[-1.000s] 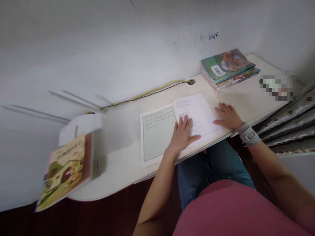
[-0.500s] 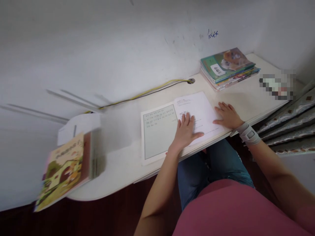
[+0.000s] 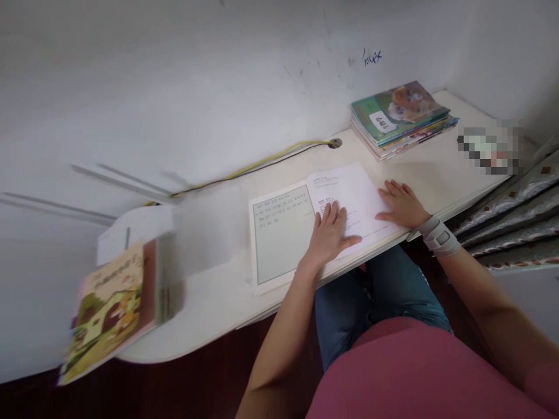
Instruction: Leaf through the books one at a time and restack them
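Note:
An open booklet lies on the white desk (image 3: pixel 209 308), with a bordered, grey-toned left page (image 3: pixel 279 250) and a white right page (image 3: pixel 362 198) of printed text. My left hand (image 3: pixel 329 230) rests flat on the right page near the fold, fingers spread, covering some of the print. At that page's outer edge my right hand (image 3: pixel 402 203) lies flat with its fingers apart, partly on the desk. A grey band (image 3: pixel 440 235) circles my right wrist. Neither hand grips anything.
A stack of books (image 3: pixel 399 116) stands at the back right, near a pixelated item (image 3: pixel 491 151). On the left, a picture book (image 3: pixel 105 308) leans beside more books and overhangs the desk edge. Yellow and black cables (image 3: pixel 262 160) run along the wall to a hole. A patterned curtain (image 3: pixel 515 215) hangs right.
The view has shifted slightly, so the desk items sit a little farther left. Both hands stay flat in the same places on the booklet.

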`<action>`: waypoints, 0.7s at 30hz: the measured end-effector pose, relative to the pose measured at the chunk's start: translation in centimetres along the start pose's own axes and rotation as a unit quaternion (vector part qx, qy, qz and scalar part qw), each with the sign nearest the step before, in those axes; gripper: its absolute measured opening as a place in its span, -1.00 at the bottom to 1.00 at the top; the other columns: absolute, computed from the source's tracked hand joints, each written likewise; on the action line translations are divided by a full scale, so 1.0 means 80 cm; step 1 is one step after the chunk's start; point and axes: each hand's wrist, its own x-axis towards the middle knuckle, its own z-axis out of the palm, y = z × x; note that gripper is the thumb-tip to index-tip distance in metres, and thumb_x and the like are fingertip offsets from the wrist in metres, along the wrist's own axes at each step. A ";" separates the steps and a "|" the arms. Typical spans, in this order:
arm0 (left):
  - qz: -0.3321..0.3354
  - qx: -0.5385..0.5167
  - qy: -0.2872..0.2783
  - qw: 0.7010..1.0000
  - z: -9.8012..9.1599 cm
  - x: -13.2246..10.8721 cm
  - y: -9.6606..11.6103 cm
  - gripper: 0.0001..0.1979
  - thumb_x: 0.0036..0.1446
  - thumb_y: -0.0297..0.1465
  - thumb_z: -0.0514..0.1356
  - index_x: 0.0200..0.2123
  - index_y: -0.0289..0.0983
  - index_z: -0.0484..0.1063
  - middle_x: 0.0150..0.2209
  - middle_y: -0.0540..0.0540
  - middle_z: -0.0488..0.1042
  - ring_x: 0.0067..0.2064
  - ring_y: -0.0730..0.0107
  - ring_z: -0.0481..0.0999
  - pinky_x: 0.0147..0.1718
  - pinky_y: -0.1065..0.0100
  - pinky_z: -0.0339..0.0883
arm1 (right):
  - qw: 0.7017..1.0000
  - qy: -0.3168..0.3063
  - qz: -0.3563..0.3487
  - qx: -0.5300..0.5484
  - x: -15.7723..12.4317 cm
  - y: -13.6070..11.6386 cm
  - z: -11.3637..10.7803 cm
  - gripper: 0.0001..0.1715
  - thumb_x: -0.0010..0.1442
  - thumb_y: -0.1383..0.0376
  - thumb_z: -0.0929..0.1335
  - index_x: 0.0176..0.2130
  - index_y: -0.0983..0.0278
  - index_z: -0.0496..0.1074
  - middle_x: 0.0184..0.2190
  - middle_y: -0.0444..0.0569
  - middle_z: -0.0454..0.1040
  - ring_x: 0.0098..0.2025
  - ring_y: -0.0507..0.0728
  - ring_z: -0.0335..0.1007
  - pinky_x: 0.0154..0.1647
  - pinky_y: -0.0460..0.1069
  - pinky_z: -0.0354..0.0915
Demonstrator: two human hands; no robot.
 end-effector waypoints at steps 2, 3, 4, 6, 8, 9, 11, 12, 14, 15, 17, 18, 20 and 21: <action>0.001 0.001 0.000 1.000 0.001 -0.001 -0.001 -0.05 0.10 0.17 0.01 0.35 -0.36 -0.05 0.40 -0.41 -0.24 0.40 -0.10 -0.33 0.30 -0.13 -0.29 | 1.000 -0.004 -0.002 0.003 0.000 0.001 0.001 -0.01 0.18 -0.28 0.12 0.29 0.34 0.13 0.37 0.24 -0.02 0.39 0.36 -0.15 0.32 0.25 -0.11; 0.003 0.001 -0.001 1.000 0.001 0.000 -0.001 -0.05 0.10 0.17 0.01 0.35 -0.36 -0.06 0.40 -0.41 -0.24 0.40 -0.10 -0.33 0.29 -0.14 -0.29 | 1.000 -0.005 -0.002 0.003 0.001 0.001 0.001 -0.01 0.18 -0.28 0.12 0.30 0.34 0.13 0.37 0.24 -0.02 0.39 0.36 -0.15 0.32 0.25 -0.11; 0.006 0.000 -0.001 1.000 0.001 0.000 -0.001 -0.04 0.10 0.17 0.02 0.35 -0.36 -0.07 0.40 -0.41 -0.24 0.40 -0.10 -0.34 0.29 -0.15 -0.29 | 1.000 -0.006 -0.002 0.001 0.001 0.002 0.002 -0.01 0.18 -0.28 0.13 0.30 0.34 0.12 0.37 0.24 -0.03 0.39 0.36 -0.16 0.32 0.25 -0.12; 0.013 -0.008 -0.001 1.000 0.001 0.003 -0.002 -0.04 0.10 0.18 0.00 0.36 -0.35 -0.09 0.40 -0.41 -0.24 0.40 -0.10 -0.35 0.29 -0.16 -0.30 | 1.000 -0.006 -0.002 -0.003 0.001 0.002 0.003 0.00 0.18 -0.28 0.13 0.30 0.35 0.11 0.37 0.25 -0.04 0.39 0.37 -0.17 0.32 0.26 -0.12; 0.019 -0.019 -0.001 1.000 0.001 0.006 -0.001 -0.04 0.10 0.19 -0.02 0.36 -0.34 -0.11 0.40 -0.39 -0.25 0.41 -0.09 -0.35 0.29 -0.17 -0.32 | 1.000 -0.004 -0.003 -0.005 0.001 0.003 0.003 0.00 0.18 -0.28 0.13 0.30 0.35 0.11 0.37 0.25 -0.04 0.39 0.37 -0.17 0.32 0.26 -0.13; 0.019 -0.023 -0.003 1.000 0.000 0.008 0.000 -0.03 0.10 0.19 -0.02 0.36 -0.34 -0.12 0.40 -0.39 -0.25 0.41 -0.08 -0.36 0.29 -0.17 -0.33 | 1.000 -0.003 -0.005 -0.004 0.001 0.003 0.003 0.00 0.18 -0.28 0.12 0.30 0.36 0.11 0.37 0.25 -0.04 0.39 0.37 -0.16 0.32 0.26 -0.12; 0.015 -0.028 -0.007 0.999 -0.001 0.011 0.001 -0.02 0.09 0.20 -0.03 0.36 -0.35 -0.13 0.40 -0.39 -0.27 0.41 -0.07 -0.38 0.29 -0.16 -0.34 | 1.000 -0.003 -0.007 -0.002 0.001 0.003 0.003 0.01 0.18 -0.28 0.11 0.30 0.36 0.12 0.37 0.25 -0.04 0.39 0.37 -0.16 0.31 0.26 -0.12; 0.011 -0.028 -0.008 1.000 -0.001 0.012 0.002 -0.01 0.09 0.20 -0.03 0.36 -0.37 -0.13 0.40 -0.40 -0.28 0.40 -0.07 -0.38 0.29 -0.15 -0.35 | 1.000 -0.003 -0.007 -0.002 0.001 0.003 0.003 0.01 0.18 -0.28 0.11 0.30 0.36 0.12 0.37 0.25 -0.03 0.39 0.37 -0.16 0.32 0.25 -0.12; 0.008 -0.028 -0.006 1.000 0.000 0.013 0.003 -0.01 0.09 0.21 -0.04 0.36 -0.37 -0.13 0.40 -0.40 -0.28 0.40 -0.07 -0.39 0.29 -0.16 -0.36 | 1.000 -0.006 -0.006 -0.001 0.001 0.002 0.002 0.01 0.18 -0.28 0.11 0.30 0.36 0.12 0.37 0.25 -0.04 0.39 0.37 -0.16 0.32 0.25 -0.12; 0.008 -0.028 -0.002 1.000 0.000 0.014 0.003 -0.01 0.09 0.21 -0.04 0.36 -0.36 -0.13 0.40 -0.39 -0.28 0.40 -0.08 -0.39 0.29 -0.17 -0.36 | 1.000 -0.006 -0.006 -0.002 0.001 0.002 0.001 0.01 0.18 -0.28 0.11 0.30 0.37 0.12 0.37 0.25 -0.04 0.39 0.38 -0.17 0.32 0.26 -0.12; 0.010 -0.029 0.006 1.000 0.002 0.013 0.004 -0.03 0.09 0.21 -0.04 0.37 -0.32 -0.13 0.40 -0.38 -0.27 0.40 -0.09 -0.38 0.28 -0.19 -0.35 | 1.000 -0.005 -0.005 -0.001 0.001 0.001 0.001 0.00 0.19 -0.27 0.12 0.30 0.37 0.12 0.37 0.26 -0.04 0.39 0.38 -0.16 0.31 0.26 -0.12; 0.011 -0.029 0.009 0.999 0.003 0.013 0.004 -0.03 0.09 0.21 -0.04 0.37 -0.31 -0.13 0.41 -0.38 -0.26 0.40 -0.09 -0.38 0.28 -0.19 -0.34 | 1.000 -0.005 -0.005 -0.001 0.001 0.001 0.001 0.00 0.19 -0.27 0.12 0.30 0.38 0.11 0.37 0.26 -0.04 0.39 0.38 -0.16 0.31 0.26 -0.12; 0.008 -0.028 0.009 1.000 0.004 0.013 0.005 -0.03 0.09 0.21 -0.04 0.37 -0.32 -0.13 0.41 -0.38 -0.26 0.40 -0.09 -0.38 0.28 -0.19 -0.35 | 1.000 -0.004 -0.005 -0.001 0.001 0.001 0.002 0.01 0.19 -0.27 0.12 0.30 0.38 0.11 0.37 0.26 -0.04 0.39 0.38 -0.16 0.32 0.26 -0.12; 0.006 -0.027 0.007 1.000 0.004 0.012 0.006 -0.02 0.09 0.21 -0.05 0.36 -0.33 -0.13 0.40 -0.38 -0.27 0.40 -0.09 -0.39 0.28 -0.19 -0.36 | 1.000 -0.002 -0.004 -0.001 0.001 0.001 0.003 0.01 0.19 -0.27 0.12 0.30 0.38 0.11 0.37 0.26 -0.04 0.39 0.38 -0.16 0.32 0.26 -0.12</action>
